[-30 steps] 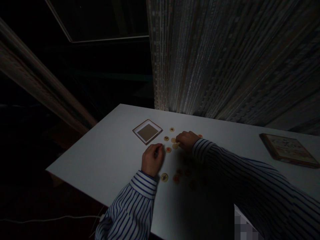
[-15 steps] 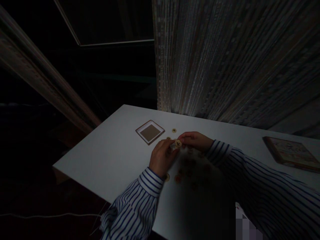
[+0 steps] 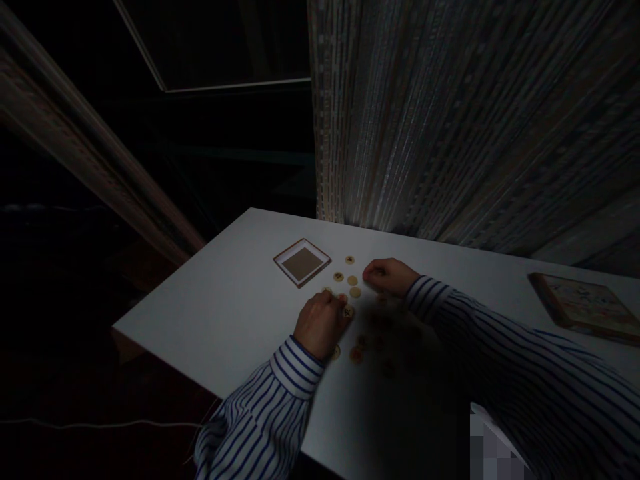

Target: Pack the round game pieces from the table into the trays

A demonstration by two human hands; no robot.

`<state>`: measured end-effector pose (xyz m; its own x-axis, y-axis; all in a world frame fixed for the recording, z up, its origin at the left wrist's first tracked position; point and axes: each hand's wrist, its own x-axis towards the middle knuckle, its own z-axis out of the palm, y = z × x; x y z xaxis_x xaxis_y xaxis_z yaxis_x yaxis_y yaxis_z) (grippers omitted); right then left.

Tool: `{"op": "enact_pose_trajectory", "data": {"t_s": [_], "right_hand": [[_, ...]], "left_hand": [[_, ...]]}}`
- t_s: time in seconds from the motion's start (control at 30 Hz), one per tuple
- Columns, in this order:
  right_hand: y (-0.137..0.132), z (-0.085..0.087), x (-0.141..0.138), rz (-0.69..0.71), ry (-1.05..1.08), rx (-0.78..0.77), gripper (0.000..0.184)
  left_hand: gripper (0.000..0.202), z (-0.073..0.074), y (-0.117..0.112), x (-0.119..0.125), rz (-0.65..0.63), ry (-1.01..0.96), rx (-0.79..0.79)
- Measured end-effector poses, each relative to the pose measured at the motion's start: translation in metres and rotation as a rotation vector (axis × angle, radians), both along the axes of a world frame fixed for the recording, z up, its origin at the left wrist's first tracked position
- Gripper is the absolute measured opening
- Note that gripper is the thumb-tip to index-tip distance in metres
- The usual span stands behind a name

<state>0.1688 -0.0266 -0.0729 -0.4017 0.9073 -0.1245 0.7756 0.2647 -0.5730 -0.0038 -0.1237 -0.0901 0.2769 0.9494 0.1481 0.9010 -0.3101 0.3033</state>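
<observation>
Nearest the front edge of the white desk (image 3: 185,307), a red-marked disc (image 3: 356,355) sits beside shadow too dark to read; now the left hand (image 3: 320,323), down low, a black-marked disc (image 3: 347,311) at its thumb, pinched or just touched, I can't tell! The right hand (image 3: 390,277) curls, fingertips gathered, nothing visible between. Beside it, two blank discs (image 3: 355,292) show no characters; two lettered discs (image 3: 339,276) do. All lie outside the open box (image 3: 303,262) toward the far edge.
</observation>
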Motion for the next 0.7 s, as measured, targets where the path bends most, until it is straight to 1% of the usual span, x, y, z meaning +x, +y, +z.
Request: {"op": "enact_pose_trajectory", "data": {"t_s": [0.07,0.13,0.27,0.37,0.53,0.63,0.7], "right_hand": [[0.004,-0.002,-0.005,0.034,-0.191,0.106,0.022],[0.006,-0.005,-0.011,0.056,-0.285,0.143,0.025],[0.012,-0.012,-0.024,0.068,-0.351,0.142,0.031],[0.015,-0.016,-0.032,0.058,-0.389,0.121,0.034],[0.017,-0.017,-0.038,0.019,-0.357,0.076,0.029],[0.018,-0.012,-0.036,0.009,-0.253,0.023,0.027],[0.020,-0.007,-0.032,0.024,-0.173,-0.023,0.029]], "left_hand": [[0.023,-0.001,0.000,0.003,-0.006,0.093,-0.050],[0.022,-0.004,0.002,0.005,-0.012,0.152,-0.084],[0.020,-0.009,0.007,0.006,-0.009,0.196,-0.103],[0.019,-0.011,0.010,0.006,-0.016,0.195,-0.135],[0.021,-0.011,0.010,0.006,-0.023,0.180,-0.144],[0.023,-0.009,0.010,0.004,-0.028,0.133,-0.122],[0.024,-0.006,0.011,0.001,-0.012,0.058,-0.080]]}}
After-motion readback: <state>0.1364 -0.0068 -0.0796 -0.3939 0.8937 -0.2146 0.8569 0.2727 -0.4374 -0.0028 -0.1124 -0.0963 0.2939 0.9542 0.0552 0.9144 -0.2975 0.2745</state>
